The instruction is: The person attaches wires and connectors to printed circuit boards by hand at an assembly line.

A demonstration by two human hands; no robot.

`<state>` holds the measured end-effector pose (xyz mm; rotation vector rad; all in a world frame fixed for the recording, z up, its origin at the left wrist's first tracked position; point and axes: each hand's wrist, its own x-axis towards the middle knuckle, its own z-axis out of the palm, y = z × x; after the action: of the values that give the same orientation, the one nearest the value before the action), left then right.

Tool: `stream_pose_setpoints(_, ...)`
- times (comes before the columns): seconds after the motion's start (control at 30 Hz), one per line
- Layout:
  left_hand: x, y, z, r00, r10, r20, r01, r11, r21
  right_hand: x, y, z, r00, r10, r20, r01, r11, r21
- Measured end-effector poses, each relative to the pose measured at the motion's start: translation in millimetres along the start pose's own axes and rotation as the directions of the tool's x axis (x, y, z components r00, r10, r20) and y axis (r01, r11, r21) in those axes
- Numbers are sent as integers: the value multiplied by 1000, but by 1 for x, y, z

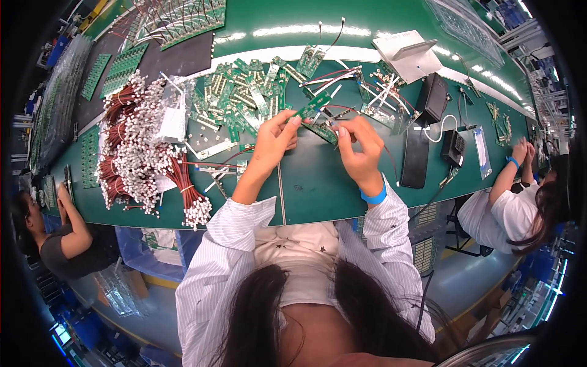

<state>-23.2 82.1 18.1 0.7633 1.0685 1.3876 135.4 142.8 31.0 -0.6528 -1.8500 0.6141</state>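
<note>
Over the green bench, my left hand (275, 144) is closed on a narrow green circuit board (314, 105), pinched between thumb and fingers. A second narrow board (321, 132) lies just below it, reaching from the left fingertips toward the right hand. My right hand (362, 150), with a blue band at the wrist, is closed in a pinch at that lower board's right end. What its fingertips hold is too small to make out. Thin dark and red wires run beside the fingers. Beyond my hands spreads a heap of small green circuit boards (235, 92).
Bundles of red-brown wires with white connectors (137, 147) pile up on the left. On the right stand a black box (432, 98), a black adapter (453, 148) and a white stand (406, 56). Wired board panels (192, 24) lie at far left. Other people sit at both sides.
</note>
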Motion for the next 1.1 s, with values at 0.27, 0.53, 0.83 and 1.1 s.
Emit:
stream_pose_setpoints(0.27, 2, -10, -20, 992, -49, 114, 31, 987, 156, 4, -1, -10, 998, 8, 66, -2, 995, -103)
stream_pose_setpoints(0.53, -3, -7, -10, 999, -44, -8, 45, 967, 251, 3, -1, -11, 993, -35, 110, 45, 995, -90)
stream_pose_setpoints(0.83, -3, -7, -8, 999, 31, -21, -16, 870, 493, 2, 1, -8, 918, 214, 333, -192, 976, -100)
stream_pose_setpoints(1.1, -3, -8, -2, 985, 165, -47, -99, 773, 627, -1, 0, -5, 862, 333, 381, -305, 943, -135)
